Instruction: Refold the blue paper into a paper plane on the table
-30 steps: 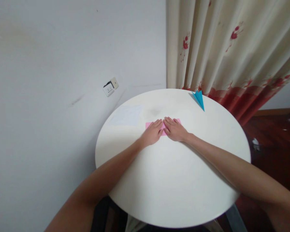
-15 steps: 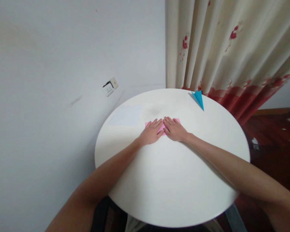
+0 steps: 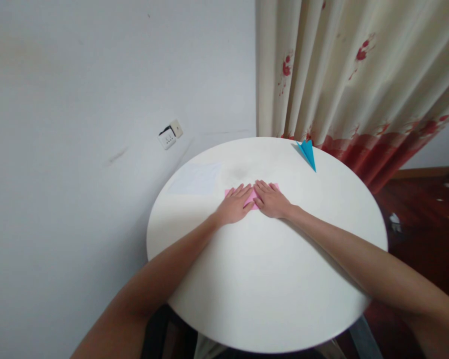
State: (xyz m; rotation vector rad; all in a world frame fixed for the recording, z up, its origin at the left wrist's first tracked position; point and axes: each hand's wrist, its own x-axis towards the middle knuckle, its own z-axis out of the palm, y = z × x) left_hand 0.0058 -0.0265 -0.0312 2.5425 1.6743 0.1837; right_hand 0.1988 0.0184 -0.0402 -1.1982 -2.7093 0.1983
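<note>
Pressing unchanged, both hands [image 3: 253, 202] stay flat on the pink paper [image 3: 251, 197].

This looks like a room in a home. A small round white table [image 3: 269, 279] stands in a corner against a plain white painted wall [image 3: 97, 99] with a wall socket [image 3: 171, 134], beside a long cream curtain with red flower print [image 3: 351, 75] above a dark wooden floor [image 3: 422, 209].

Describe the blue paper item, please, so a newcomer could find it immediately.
Start at the round white table and look to its far edge by the flowered curtain. The blue paper plane lies there, the only blue, pointed shape, apart from the pink paper.
</note>
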